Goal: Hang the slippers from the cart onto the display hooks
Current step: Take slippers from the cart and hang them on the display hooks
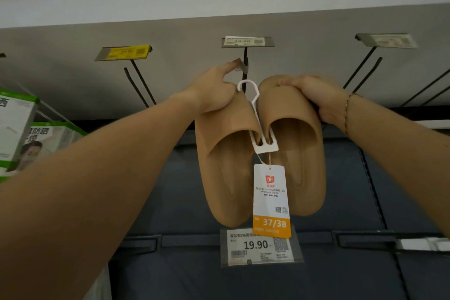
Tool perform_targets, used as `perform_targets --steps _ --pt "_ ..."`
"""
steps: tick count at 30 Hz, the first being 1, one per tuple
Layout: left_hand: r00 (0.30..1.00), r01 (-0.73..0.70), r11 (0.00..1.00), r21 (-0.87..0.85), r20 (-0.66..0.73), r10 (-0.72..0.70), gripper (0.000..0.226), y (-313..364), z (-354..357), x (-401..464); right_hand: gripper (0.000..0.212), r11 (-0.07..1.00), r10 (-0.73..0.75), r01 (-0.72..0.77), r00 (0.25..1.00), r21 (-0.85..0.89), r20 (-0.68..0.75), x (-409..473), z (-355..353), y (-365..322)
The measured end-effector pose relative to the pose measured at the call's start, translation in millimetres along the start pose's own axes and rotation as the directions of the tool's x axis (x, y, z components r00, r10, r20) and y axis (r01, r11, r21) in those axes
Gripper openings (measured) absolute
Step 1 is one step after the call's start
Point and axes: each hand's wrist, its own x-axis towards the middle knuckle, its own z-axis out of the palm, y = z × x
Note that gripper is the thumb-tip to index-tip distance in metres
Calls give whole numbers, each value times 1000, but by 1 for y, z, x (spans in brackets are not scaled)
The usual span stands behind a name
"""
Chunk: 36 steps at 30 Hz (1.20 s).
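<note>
A pair of tan slippers (292,165) is held up in front of the display wall, joined by a white plastic hanger (258,114) with a white and orange size tag (271,200). My left hand (214,91) grips the toe of the left slipper, its forefinger reaching up to the tip of the middle display hook (244,66). My right hand (319,97) grips the toe of the right slipper. The hanger's loop sits just below the hook's tip, apart from it.
Empty black hooks stick out at the left (140,85) and right (362,70), each under a price label. Green and white product boxes (17,126) hang at the far left. A lower price label (258,247) reads 19.90. The cart is out of view.
</note>
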Motion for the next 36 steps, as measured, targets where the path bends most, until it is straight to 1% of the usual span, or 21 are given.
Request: perform_targets --steps 2,4,6,8,10,12,13,16,17,19,21,24,26,28,31,33,36 --pt "999 -27 1000 12 -43 27 62 0 4 2 39 1000 -5 5 1000 13 -11 3 -1 4" --pt "993 -56 993 102 -96 66 60 0 6 2 43 999 -20 21 1000 38 -23 5 1 6" --pt "985 -84 975 208 -128 112 58 -2 5 3 38 998 -22 23 1000 52 -21 8 4 7" --pt "982 -108 961 254 -124 144 55 -4 1 3 32 998 -22 23 1000 66 -19 11 8 7" --pt "983 -116 945 306 -104 154 50 -4 -1 2 35 997 -15 16 1000 78 -11 14 12 8" --pt "991 -101 910 402 -43 129 43 -5 3 -1 34 998 -13 13 1000 57 -9 15 17 11" --pt "994 -86 903 420 -26 107 44 -9 9 -3 33 999 -13 13 1000 34 -5 16 18 13" --pt "1000 -1 949 316 -23 9 62 -22 34 -13 46 1000 -5 5 1000 -18 4 23 16 26" --pt "1000 19 959 283 -19 -14 65 -25 41 -15 47 1000 -6 6 1000 -30 0 26 15 30" --pt "999 48 969 241 -21 -45 67 -30 49 -14 42 1000 -5 5 1000 -29 2 30 17 35" --pt "997 76 975 211 -36 -70 66 -34 51 -7 42 1000 -12 12 1000 -4 3 34 20 39" --pt "996 87 973 212 -52 -78 54 -42 51 6 49 1000 -1 1 1000 29 7 43 26 44" --pt "996 78 972 223 -47 -70 50 -45 53 12 46 999 11 -12 1000 44 18 48 28 48" --pt "996 88 966 243 -29 -84 55 -48 59 13 40 999 11 -12 1000 48 23 51 32 55" --pt "990 139 958 252 -8 -142 65 -54 71 12 30 998 0 0 1000 58 3 57 36 67" --pt "987 153 954 256 15 -163 63 -59 82 12 33 999 12 -11 1000 49 -17 63 39 77" --pt "987 143 949 280 35 -160 50 -75 104 12 43 1000 20 -20 999 23 -33 72 45 98"
